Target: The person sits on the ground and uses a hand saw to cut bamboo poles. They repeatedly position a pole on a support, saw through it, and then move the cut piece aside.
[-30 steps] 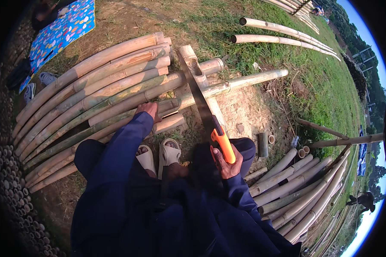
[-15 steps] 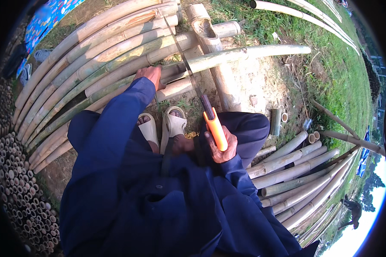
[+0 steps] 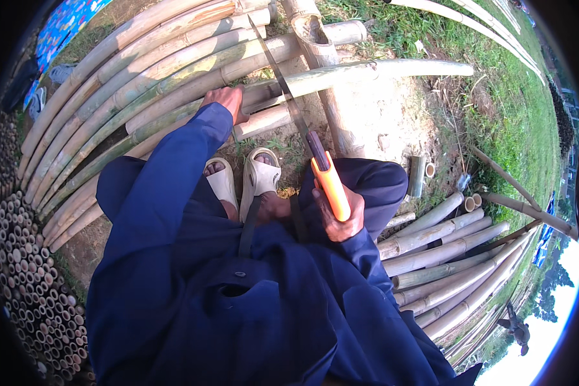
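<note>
My right hand (image 3: 343, 217) is wrapped round the orange handle of a handsaw (image 3: 330, 186). Its long dark blade slants up and away to the left, lying across a pale green bamboo pole (image 3: 341, 74). Further left, my left hand (image 3: 226, 103) grips that same pole, its fingers partly hidden behind the knuckles. The pole runs from the lower left to the upper right and passes over a thick upright-lying bamboo piece (image 3: 336, 122) with a notch cut in its far end. A shorter cut bamboo end (image 3: 264, 121) shows just below the pole.
Long bamboo poles (image 3: 141, 77) lie side by side at the left. A stack of cut bamboo tubes (image 3: 35, 289) shows its round ends at lower left. More poles (image 3: 450, 257) lie at right, near a short tube (image 3: 416, 177). My sandalled feet (image 3: 260, 177) are below the pole.
My right hand and the saw have shifted slightly down and to the right, the blade still across the pole. My left hand keeps its hold. The view has tilted a little.
</note>
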`<state>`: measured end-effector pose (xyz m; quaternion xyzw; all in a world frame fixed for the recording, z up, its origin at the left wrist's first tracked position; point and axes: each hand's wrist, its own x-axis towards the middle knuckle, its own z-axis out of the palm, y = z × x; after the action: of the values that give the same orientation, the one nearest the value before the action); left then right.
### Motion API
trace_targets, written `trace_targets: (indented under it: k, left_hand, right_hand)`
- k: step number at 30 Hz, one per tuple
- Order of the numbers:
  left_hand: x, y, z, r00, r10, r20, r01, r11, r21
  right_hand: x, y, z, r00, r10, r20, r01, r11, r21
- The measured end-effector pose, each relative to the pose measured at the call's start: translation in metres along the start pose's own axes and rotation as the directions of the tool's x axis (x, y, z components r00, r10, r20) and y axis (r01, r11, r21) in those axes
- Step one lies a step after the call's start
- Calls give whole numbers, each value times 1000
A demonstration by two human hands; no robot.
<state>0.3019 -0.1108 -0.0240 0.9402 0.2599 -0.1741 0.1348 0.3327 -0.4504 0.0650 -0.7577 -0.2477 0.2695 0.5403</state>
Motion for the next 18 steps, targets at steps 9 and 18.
trace_targets:
  k: [9,18]
  left_hand:
    - [4,3,0,1000,13,-23,-13,1000,-11]
    - [4,2,6,999,-17,27,18,999,-41]
  right_hand:
    - [28,4,7,1000,-23,-13,22,1000,-16]
    - [-20,0,-18,993,75,91,-61,987,-148]
